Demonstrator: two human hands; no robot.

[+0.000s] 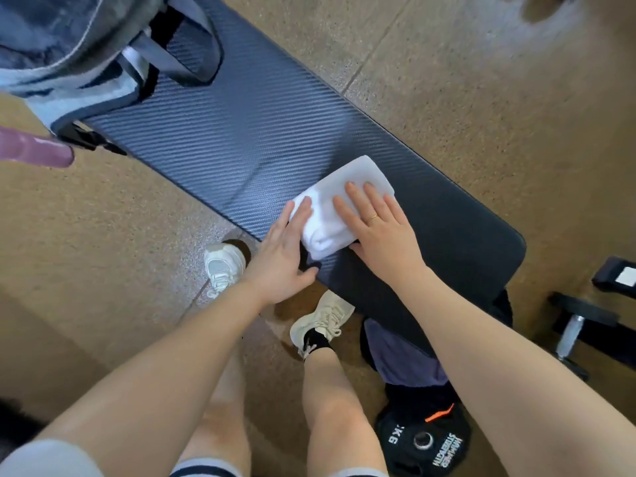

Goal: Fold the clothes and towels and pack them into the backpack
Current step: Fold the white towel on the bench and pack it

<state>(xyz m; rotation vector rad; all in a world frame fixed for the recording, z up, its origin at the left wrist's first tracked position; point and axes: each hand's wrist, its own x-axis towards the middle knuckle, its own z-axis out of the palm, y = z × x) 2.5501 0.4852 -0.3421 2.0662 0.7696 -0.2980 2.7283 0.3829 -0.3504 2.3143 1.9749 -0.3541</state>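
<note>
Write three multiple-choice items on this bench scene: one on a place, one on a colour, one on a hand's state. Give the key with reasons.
1. Where does the folded white towel lie?
A. on the dark ribbed padded bench
B. on the floor
C. inside the backpack

2. What colour is the bottle at the left edge?
A. green
B. pink
C. yellow

3. How is the right hand placed?
A. curled in a fist
B. pinching a shoe lace
C. flat on the towel, fingers straight

Key: A, the towel rests on the bench pad; B, the bottle is plainly pink; C, straight fingers press the towel, with the left hand beside it.
</note>
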